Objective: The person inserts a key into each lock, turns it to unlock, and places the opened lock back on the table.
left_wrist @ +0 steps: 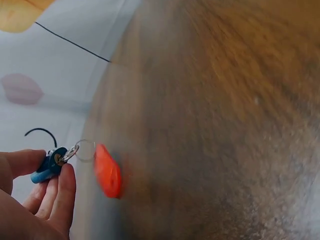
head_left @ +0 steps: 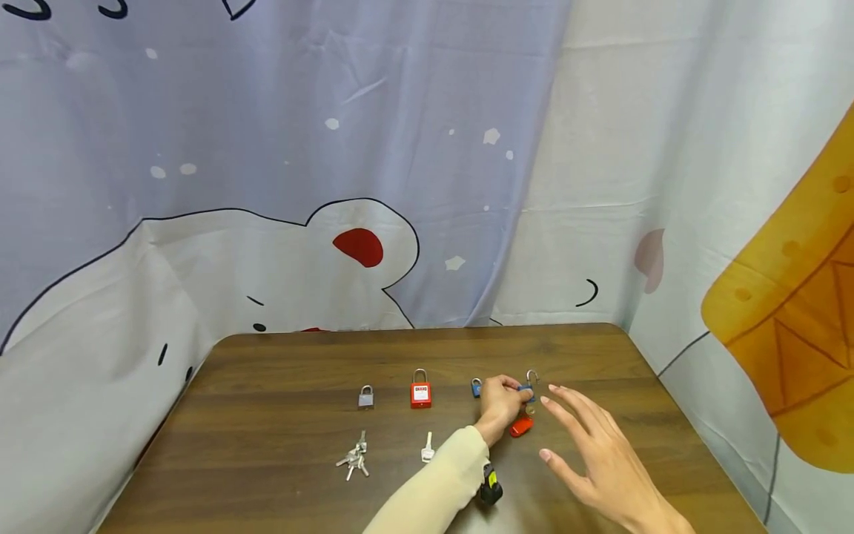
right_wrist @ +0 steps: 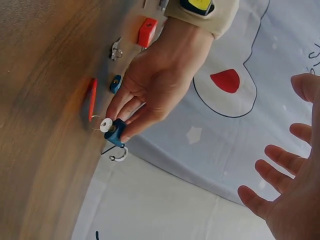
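My left hand [head_left: 499, 404] pinches a small blue padlock [left_wrist: 47, 167] between thumb and fingers, over the right part of the table. The padlock's shackle [right_wrist: 120, 156] is swung open. A key [right_wrist: 106, 125] sits in its keyhole. From the key's ring hangs a red tag [head_left: 521, 426], also seen beside the padlock in the left wrist view. To the right of the padlock, my right hand [head_left: 600, 460] holds nothing, its fingers spread and nearly straight. Just left of my left hand lies another blue padlock [head_left: 477, 387].
On the wooden table [head_left: 267, 386] lie a red padlock [head_left: 421, 394] and a silver padlock [head_left: 365, 399] toward the back. Nearer are a single key [head_left: 428, 449] and a bunch of keys [head_left: 355, 458]. A printed curtain [head_left: 333, 148] hangs behind the table.
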Demonstrator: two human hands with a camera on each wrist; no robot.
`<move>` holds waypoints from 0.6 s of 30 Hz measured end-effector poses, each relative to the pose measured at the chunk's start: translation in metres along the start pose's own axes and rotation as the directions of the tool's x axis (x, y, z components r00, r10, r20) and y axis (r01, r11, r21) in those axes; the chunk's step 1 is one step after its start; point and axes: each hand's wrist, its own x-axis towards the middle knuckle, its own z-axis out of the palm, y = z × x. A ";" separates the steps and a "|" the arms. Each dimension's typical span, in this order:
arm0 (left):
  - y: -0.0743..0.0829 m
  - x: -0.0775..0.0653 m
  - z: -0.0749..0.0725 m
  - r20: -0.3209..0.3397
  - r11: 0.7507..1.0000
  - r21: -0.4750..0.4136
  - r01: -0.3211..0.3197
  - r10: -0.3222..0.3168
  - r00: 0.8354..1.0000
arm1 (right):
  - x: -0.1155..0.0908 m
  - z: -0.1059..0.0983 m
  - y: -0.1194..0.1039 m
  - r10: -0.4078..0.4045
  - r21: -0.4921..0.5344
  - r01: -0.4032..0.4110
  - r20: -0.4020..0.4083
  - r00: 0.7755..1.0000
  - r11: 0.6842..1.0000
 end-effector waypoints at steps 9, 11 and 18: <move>-0.009 0.003 0.003 -0.042 0.982 0.183 -0.049 0.058 0.997 | -0.013 0.000 0.004 0.043 -0.032 -0.042 0.031 0.999 0.999; -0.010 0.004 0.004 -0.048 0.974 0.219 -0.056 0.068 0.997 | -0.016 0.001 0.004 0.060 -0.044 -0.058 0.048 0.997 0.997; -0.013 0.012 0.011 -0.058 0.941 0.332 -0.067 0.091 0.994 | -0.021 0.004 0.007 0.036 -0.035 -0.034 0.052 0.998 0.999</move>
